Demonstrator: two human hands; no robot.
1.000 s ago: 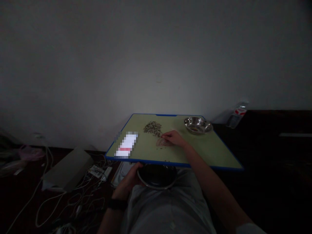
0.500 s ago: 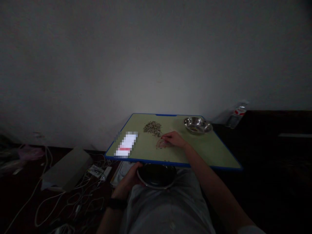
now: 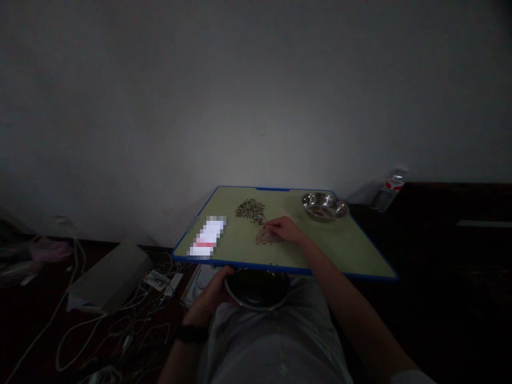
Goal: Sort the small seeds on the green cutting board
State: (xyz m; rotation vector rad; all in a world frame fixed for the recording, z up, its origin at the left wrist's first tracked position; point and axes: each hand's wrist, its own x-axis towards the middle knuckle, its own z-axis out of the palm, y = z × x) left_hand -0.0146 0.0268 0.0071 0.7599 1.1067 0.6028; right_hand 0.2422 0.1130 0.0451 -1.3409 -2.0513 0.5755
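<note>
With the speckled pile [image 3: 250, 209] unchanged on the counter [image 3: 340, 248], the right hand [image 3: 285, 229] stays bunched over a clear half-round plate [image 3: 264, 236] beside it, grip unclear, while the left hand [image 3: 215, 289] holds the dark bowl [image 3: 258, 292].

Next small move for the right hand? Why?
Probably slide the clear half-round plate slightly toward the near table edge: the right hand holds it, loose bits lie between it and that edge, and the left hand holds a dark bowl just below.
</note>
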